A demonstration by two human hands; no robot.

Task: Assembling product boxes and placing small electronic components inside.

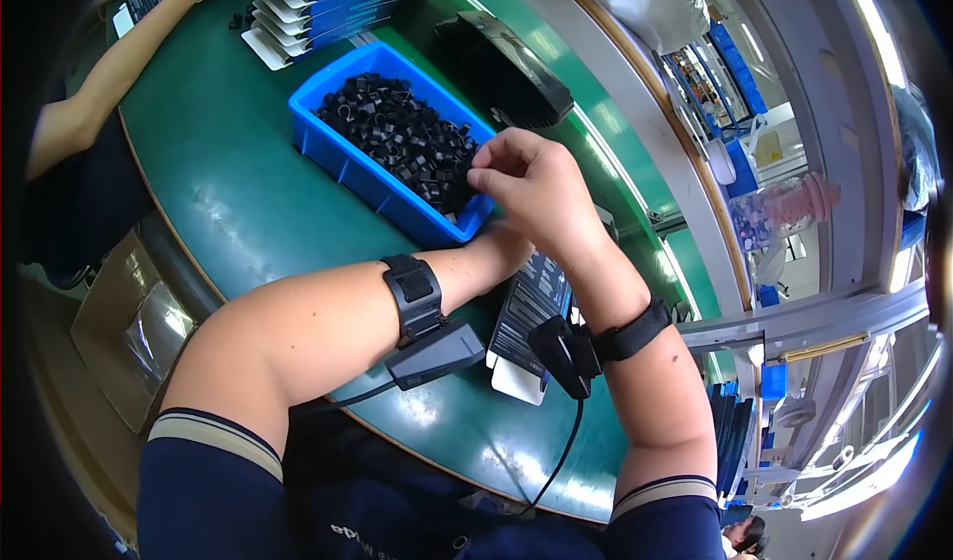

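Observation:
A blue plastic bin (pixel 342 168) on the green table holds a heap of small black plastic clips (pixel 392 133). My right hand (pixel 536 178) is over the bin's right end, with thumb and forefinger pinched together by the clips. Whether a clip is between those fingertips is too hard to make out. My left hand (pixel 508 247) lies lower, beside the bin's near corner and partly behind my right hand, its fingers hidden. Right by it, a dark printed carton (pixel 526 312) with a white end flap lies on the table.
Stacked blue-and-white cartons (pixel 318 9) stand behind the bin. A black ribbed case (pixel 506 69) is at the back. A co-worker's arm (pixel 129 64) reaches in at far left. Both my forearms carry strapped-on devices with cables. A cardboard box (pixel 124 312) sits below the table's left edge.

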